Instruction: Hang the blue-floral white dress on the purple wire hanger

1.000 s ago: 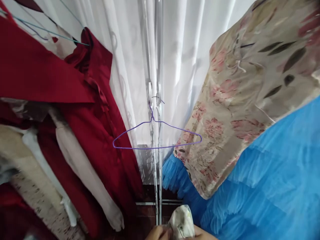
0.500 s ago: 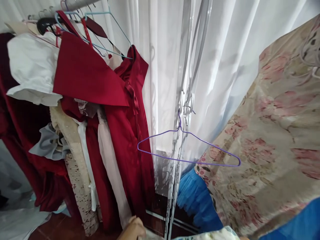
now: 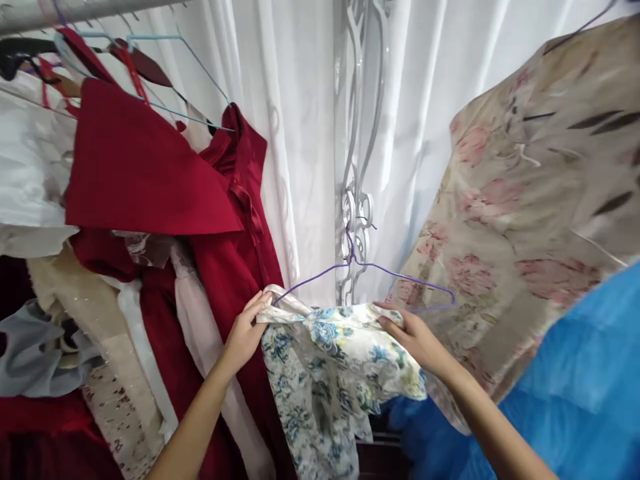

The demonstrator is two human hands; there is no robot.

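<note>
- Two hands are now up at the purple wire hanger (image 3: pixel 367 277), where half a second ago only our left hand showed at the bottom edge of the view.
- Our left hand (image 3: pixel 246 331) has its fingers closed on the left corner of the blue-flowered white garment (image 3: pixel 327 363), pinching the cloth just beside the hanger's left arm.
- Our right hand (image 3: pixel 411 333) grips the garment's other corner, thumb on top, close under the hanger's right arm.
- That garment, bunched low a second ago, is now raised and spread between our hands, its top edge level with the hanger's lower bar and the rest hanging down.
- We judge from this that the cloth has been brought up to meet the hanger, which hooks on the white ornate metalwork (image 3: pixel 356 200) before the white curtain (image 3: pixel 300 133).
- Nearby hang a red dress (image 3: pixel 150 180) on the left, a pink-flowered beige fabric (image 3: pixel 525 213) and blue tulle (image 3: pixel 575 373) on the right.
</note>
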